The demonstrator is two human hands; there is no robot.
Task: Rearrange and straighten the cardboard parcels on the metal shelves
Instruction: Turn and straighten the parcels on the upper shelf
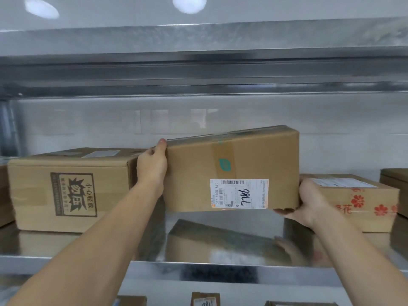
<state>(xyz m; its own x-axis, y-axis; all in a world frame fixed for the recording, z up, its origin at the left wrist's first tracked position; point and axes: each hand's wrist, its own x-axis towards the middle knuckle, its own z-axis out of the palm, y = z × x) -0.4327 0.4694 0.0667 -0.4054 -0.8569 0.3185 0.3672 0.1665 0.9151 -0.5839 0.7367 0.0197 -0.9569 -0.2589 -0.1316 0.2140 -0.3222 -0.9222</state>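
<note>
Shiny metal shelf, our left hand and right hand, fingers clamped on tilted, lifted brown cardboard parcel, between neighbouring boxes.

Bright, even light from two ceiling lamps, both blown out. Metal shelf mirrors blurred reflections. Soft focus; wide-angle bending at edges.
</note>
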